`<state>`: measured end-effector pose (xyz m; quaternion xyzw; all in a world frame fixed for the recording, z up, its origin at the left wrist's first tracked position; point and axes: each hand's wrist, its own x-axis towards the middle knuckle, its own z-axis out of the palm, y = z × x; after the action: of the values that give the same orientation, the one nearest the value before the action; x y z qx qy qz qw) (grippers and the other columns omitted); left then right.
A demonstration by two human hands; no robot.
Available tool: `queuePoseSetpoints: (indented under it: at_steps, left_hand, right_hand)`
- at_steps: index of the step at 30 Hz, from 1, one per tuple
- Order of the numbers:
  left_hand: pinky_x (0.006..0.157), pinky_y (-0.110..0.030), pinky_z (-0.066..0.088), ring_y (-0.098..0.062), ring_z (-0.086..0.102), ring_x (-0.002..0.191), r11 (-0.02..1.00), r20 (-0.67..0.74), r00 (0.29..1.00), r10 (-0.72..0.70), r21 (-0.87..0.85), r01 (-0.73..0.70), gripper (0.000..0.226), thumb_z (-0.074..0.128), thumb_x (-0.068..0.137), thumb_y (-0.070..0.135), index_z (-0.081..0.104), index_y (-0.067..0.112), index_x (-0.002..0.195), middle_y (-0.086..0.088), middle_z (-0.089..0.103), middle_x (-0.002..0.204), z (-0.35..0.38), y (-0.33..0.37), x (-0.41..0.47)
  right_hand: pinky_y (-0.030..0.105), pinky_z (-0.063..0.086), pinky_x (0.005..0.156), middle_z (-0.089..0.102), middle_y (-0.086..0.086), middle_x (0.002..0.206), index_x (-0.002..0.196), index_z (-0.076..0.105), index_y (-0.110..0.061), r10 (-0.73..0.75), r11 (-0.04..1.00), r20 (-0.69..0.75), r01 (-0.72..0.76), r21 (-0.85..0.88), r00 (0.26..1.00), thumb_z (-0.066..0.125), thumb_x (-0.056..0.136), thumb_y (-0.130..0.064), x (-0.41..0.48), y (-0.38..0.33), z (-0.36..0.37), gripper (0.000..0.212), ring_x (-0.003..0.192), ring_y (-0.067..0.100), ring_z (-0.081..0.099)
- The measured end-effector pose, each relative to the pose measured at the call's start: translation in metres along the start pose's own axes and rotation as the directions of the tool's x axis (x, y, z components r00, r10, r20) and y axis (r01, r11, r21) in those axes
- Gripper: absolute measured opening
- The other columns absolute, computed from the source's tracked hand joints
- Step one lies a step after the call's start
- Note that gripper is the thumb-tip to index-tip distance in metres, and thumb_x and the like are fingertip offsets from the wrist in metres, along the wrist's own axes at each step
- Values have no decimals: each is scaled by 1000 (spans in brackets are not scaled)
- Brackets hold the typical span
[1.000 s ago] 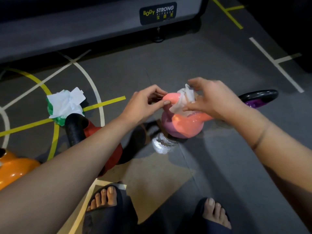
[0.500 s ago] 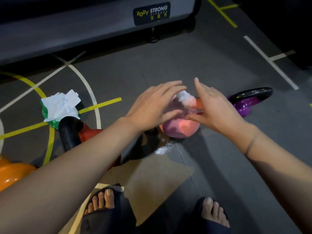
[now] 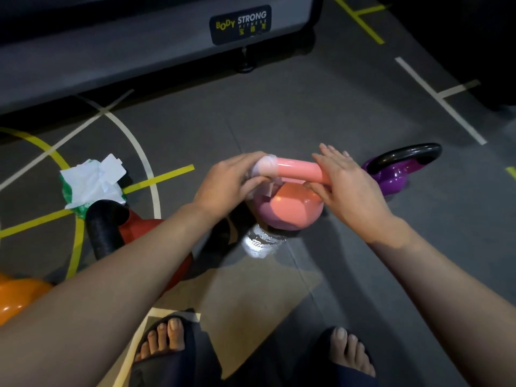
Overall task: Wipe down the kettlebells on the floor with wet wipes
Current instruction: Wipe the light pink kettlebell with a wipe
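- Pink kettlebell (image 3: 290,210) stands upright on the floor at frame centre, its handle running left-right across the top.
- Left hand (image 3: 231,182) has its fingers curled round a white wipe (image 3: 265,166). The wipe is wrapped over the left end of the handle, with a loose bit hanging below.
- Right hand (image 3: 346,185) is on the right end of the handle. Its fingers lie straight and close together over the top, with the thumb tucked under, so the handle is pinched between them.
- The middle of the handle shows bare between the two hands.
- Wet patch (image 3: 261,241) shines on the floor just below-left of the pink bell's base.
- Purple kettlebell (image 3: 391,174) with a black handle lies tipped, right of centre, just behind the right hand.
- Red kettlebell (image 3: 134,233) with a black handle sits left of centre, partly hidden by the left forearm.
- Orange kettlebell (image 3: 16,300) is at the left edge, cut off by the frame.
- Heap of crumpled white wipes (image 3: 92,182) on something green lies at left, touching the red bell's handle.
- Two feet in dark sandals show at bottom centre.
- Grey machine base (image 3: 139,60) with a "BODY STRONG" label runs across the top of the frame.
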<state>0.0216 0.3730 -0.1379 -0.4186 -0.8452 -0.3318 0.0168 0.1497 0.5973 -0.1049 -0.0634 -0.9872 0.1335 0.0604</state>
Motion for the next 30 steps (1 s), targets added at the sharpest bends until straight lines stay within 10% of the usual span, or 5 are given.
queuePoseSetpoints:
  at_steps: [4,16,21,25,30]
  left_hand:
    - [79,-10,43,-8,66,88,930,-48,953,-300,-236,281,40,81,83,28,71,21,121,5,76,98,14,5,-10]
    - [74,-33,57,-11,65,75,422,142,644,-751,-648,635,27,88,70,22,70,13,88,-6,72,85,67,21,4]
    - [91,-46,55,-30,66,105,563,113,695,-711,-500,658,43,85,49,65,68,38,76,-9,65,100,62,13,4]
    - [62,-33,50,-18,63,72,663,222,753,-619,-365,653,44,95,60,48,66,17,74,-10,64,84,41,3,-6]
    - [56,-35,27,-18,43,60,678,-26,699,-715,-272,683,52,78,82,44,47,14,54,-4,43,54,11,-12,-37]
  right_hand:
    - [42,24,125,45,18,155,142,54,-3,8,1000,-25,-8,30,1000,74,90,-22,-1,0,3,58,146,31,42]
    - [45,20,124,48,19,153,139,56,1,12,998,-99,-6,59,995,75,90,-18,-1,1,14,56,148,35,37]
    - [49,19,123,50,20,151,138,57,1,0,999,-119,6,52,993,77,88,-15,-1,2,15,56,147,38,38]
    - [49,17,123,51,20,150,139,56,1,-22,1000,-116,22,4,993,78,87,-17,-1,4,12,59,147,38,38]
    - [45,8,126,36,17,161,150,43,-3,-8,1000,-142,10,15,990,73,93,-33,-10,-2,9,72,154,34,24]
